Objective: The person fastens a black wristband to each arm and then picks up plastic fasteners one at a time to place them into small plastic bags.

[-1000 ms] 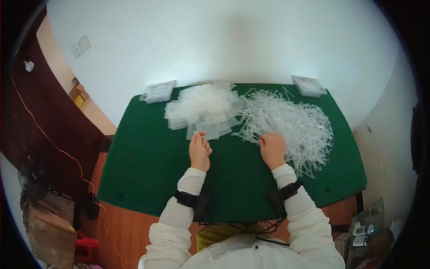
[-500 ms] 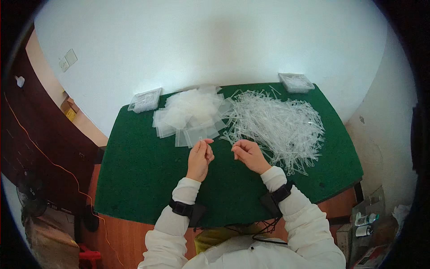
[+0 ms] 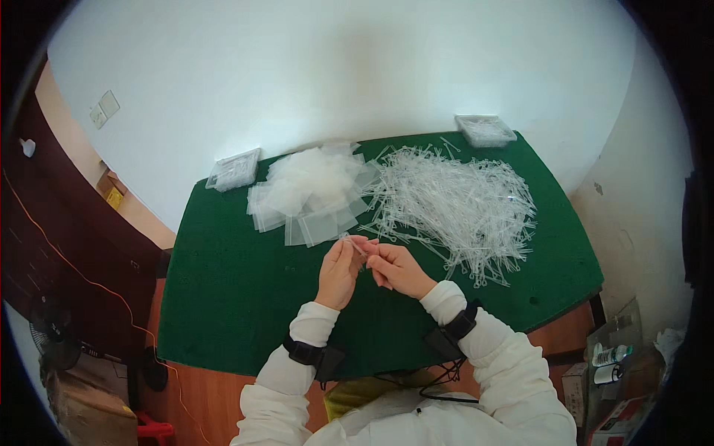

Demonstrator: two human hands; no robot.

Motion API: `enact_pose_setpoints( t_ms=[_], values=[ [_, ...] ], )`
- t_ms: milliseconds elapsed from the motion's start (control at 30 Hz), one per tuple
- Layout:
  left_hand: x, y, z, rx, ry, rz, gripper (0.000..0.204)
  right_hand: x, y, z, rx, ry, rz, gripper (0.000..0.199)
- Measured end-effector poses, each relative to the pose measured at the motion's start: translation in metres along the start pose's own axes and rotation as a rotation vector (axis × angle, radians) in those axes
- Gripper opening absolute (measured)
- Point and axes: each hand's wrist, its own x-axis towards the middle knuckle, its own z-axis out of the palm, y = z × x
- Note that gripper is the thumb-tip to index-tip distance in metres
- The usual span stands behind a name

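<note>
Above the green table, my left hand (image 3: pixel 340 273) is closed, its fingers pinching a thin clear plastic stick (image 3: pixel 356 247) that slants across the fingertips. My right hand (image 3: pixel 401 270) meets it from the right, with thumb and fingers pinched at the stick's lower end. The fingers partly cover the stick, so its full shape is hidden. Just beyond my left hand lies a heap of flat translucent plastic bags (image 3: pixel 305 186). To the right of the bags spreads a large pile of clear plastic sticks (image 3: pixel 461 208), several with small ring-shaped ends.
A clear box of sticks (image 3: pixel 233 170) stands at the table's back left, another clear box (image 3: pixel 485 131) at the back right. Behind rises a white wall (image 3: pixel 357 74). The green table (image 3: pixel 223 297) has a curved front edge. Cables (image 3: pixel 439 383) hang below it.
My right hand has moved left and now meets my left hand, where the clear stick shows between the fingers. The whole view has shifted slightly.
</note>
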Motion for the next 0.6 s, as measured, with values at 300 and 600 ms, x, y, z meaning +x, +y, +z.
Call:
enact_pose_setpoints(
  t_ms=[300,600],
  values=[
    [-0.005,-0.006,0.005,0.038,-0.055,0.011,0.031,-0.002,-0.005,0.003,-0.015,-0.077,0.091,0.033],
    [-0.007,-0.002,0.01,0.086,-0.099,-0.032,0.033,-0.002,-0.007,0.002,0.004,-0.119,0.14,0.033]
  ],
)
